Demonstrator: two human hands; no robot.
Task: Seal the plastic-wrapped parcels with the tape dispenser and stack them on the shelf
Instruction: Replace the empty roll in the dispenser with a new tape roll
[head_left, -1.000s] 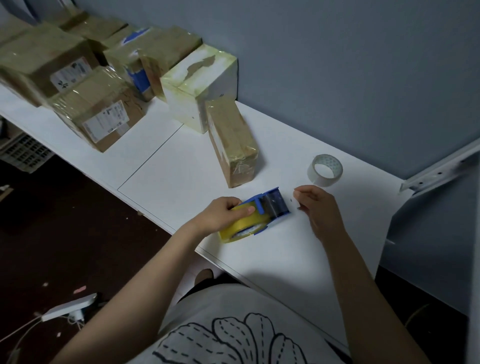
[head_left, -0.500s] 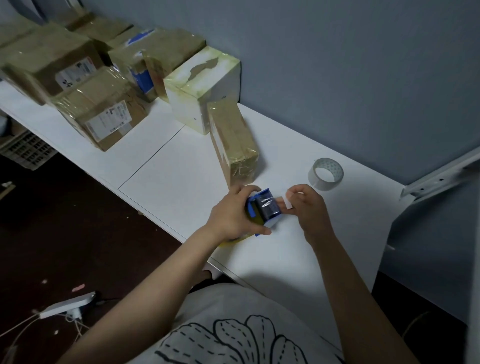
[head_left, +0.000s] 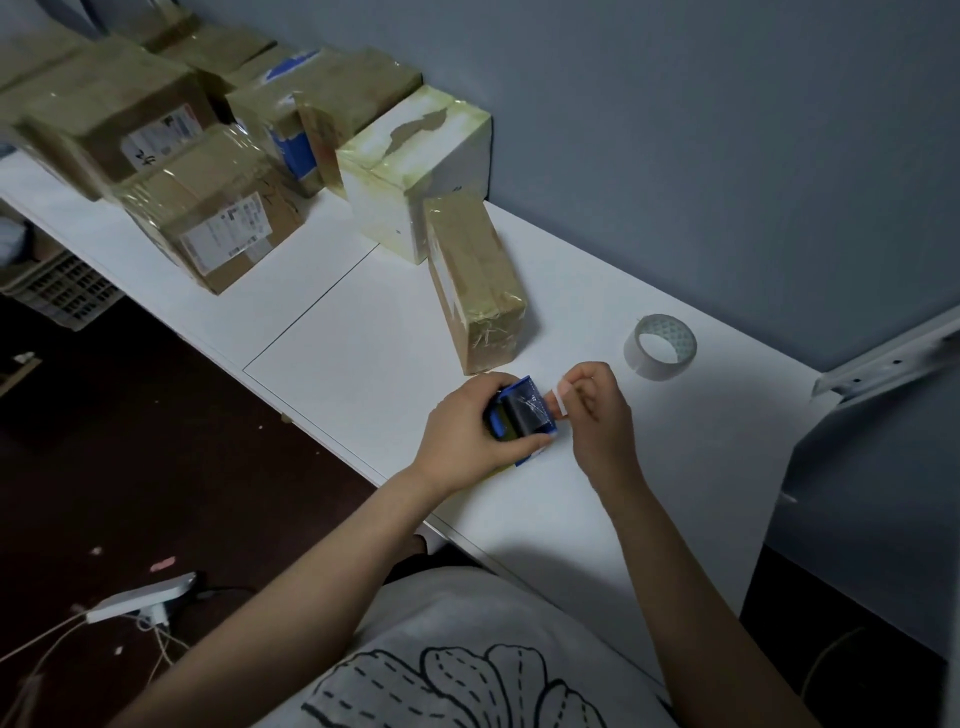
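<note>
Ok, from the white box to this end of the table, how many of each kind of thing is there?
Parcels: 2, the white box and the narrow brown parcel
Tape dispenser: 1, gripped by the left hand, the right hand pinching its tape end
Loose tape roll: 1
Total: 4

Your white table (head_left: 363, 332) runs along the grey wall, with a seam crossing it from the front edge toward the back. On its left part, plastic-wrapped brown parcels (head_left: 218, 228) crowd together. A white box (head_left: 415, 156) stands near the back edge beside them, and a narrow brown parcel (head_left: 478, 280) sits just in front of it. A tape roll (head_left: 660, 345) lies flat toward the back right, well apart from the parcels. Near the front edge your left hand (head_left: 462, 436) grips the tape dispenser (head_left: 522, 413); you cannot tell whether it touches the surface.
</note>
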